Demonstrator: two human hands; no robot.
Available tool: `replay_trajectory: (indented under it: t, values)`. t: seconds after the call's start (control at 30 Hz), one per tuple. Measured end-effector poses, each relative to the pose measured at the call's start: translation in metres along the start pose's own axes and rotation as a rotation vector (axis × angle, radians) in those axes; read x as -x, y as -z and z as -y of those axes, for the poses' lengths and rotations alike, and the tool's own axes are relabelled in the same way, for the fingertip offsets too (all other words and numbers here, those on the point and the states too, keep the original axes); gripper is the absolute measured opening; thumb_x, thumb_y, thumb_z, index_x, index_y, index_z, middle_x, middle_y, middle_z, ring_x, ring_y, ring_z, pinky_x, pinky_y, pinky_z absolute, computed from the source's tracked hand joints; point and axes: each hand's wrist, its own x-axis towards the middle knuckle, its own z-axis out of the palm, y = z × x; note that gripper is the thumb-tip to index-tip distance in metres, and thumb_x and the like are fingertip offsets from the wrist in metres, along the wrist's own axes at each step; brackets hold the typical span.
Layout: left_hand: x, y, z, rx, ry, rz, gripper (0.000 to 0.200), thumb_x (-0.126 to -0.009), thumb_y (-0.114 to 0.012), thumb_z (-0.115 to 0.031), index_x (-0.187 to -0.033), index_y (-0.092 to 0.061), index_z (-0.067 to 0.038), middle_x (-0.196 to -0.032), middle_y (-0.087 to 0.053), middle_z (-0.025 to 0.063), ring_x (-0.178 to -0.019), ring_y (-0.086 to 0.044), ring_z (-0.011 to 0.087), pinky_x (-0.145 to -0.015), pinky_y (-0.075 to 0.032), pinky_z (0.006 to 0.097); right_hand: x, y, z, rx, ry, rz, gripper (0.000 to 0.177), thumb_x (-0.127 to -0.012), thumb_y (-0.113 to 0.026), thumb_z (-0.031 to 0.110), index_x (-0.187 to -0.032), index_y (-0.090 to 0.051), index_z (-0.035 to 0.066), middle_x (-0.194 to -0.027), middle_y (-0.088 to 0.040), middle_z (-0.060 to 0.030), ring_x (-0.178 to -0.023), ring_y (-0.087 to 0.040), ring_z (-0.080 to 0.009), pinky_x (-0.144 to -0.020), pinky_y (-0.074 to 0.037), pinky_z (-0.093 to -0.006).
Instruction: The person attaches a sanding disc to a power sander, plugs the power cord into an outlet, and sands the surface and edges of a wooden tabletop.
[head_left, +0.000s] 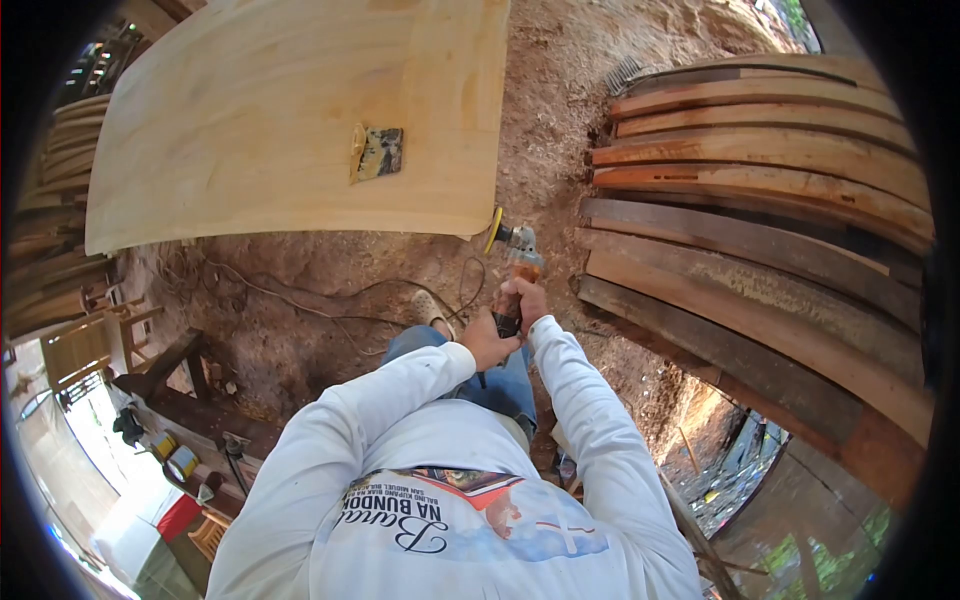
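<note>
An angle grinder [524, 268] with an orange and dark body is held out in front of me, its yellow-edged disc [494, 230] tilted on edge close to the corner of the tabletop. My right hand [527, 300] is wrapped round the middle of its body. Farther back, my left hand [488, 342] closes on the dark rear end. A large pale wooden tabletop [300, 120] lies ahead and to the left. On it rests a crumpled, dark-patterned packet or sheet [381, 153] with a yellowish edge.
Long curved-looking wooden planks [760, 150] are stacked on the right. A dark cord [300, 297] trails over the brown dirt floor [300, 350] past my foot [432, 308]. At lower left stands a dark wooden bench [225, 425] with yellow-labelled cans [182, 463]. More timber is piled at far left.
</note>
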Motion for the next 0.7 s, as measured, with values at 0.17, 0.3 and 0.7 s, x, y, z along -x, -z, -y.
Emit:
replay_trajectory:
  t: [0.17, 0.3, 0.7]
  values:
    - [-0.012, -0.018, 0.007, 0.094, -0.049, -0.097, 0.085, -0.074, -0.080, -0.042, -0.135, -0.046, 0.006, -0.115, -0.067, 0.0304, -0.109, -0.067, 0.0453, -0.094, -0.053, 0.0468, -0.013, 0.010, 0.002, 0.013, 0.012, 0.016, 0.016, -0.078, -0.070, 0.016, -0.088, -0.063, 0.006, -0.076, -0.066, -0.0083, -0.066, -0.065, -0.0243, -0.066, -0.056, -0.0391]
    - [-0.019, -0.021, -0.001, 0.113, -0.019, -0.090, 0.087, -0.074, -0.080, -0.041, -0.138, -0.043, 0.005, -0.120, -0.064, 0.0313, -0.110, -0.066, 0.0450, -0.096, -0.053, 0.0476, -0.023, 0.018, 0.011, 0.093, 0.035, 0.021, 0.013, -0.079, -0.069, 0.018, -0.082, -0.064, 0.007, -0.073, -0.065, -0.0067, -0.063, -0.064, -0.0231, -0.065, -0.055, -0.0376]
    - [-0.033, -0.028, -0.001, 0.121, -0.122, 0.026, 0.079, -0.074, -0.081, -0.049, -0.123, -0.053, 0.006, -0.100, -0.072, 0.0231, -0.089, -0.072, 0.0380, -0.081, -0.056, 0.0439, -0.008, 0.015, 0.032, 0.157, 0.024, 0.012, 0.013, -0.077, -0.071, 0.015, -0.081, -0.068, 0.003, -0.072, -0.066, -0.0069, -0.061, -0.064, -0.0208, -0.060, -0.053, -0.0345]
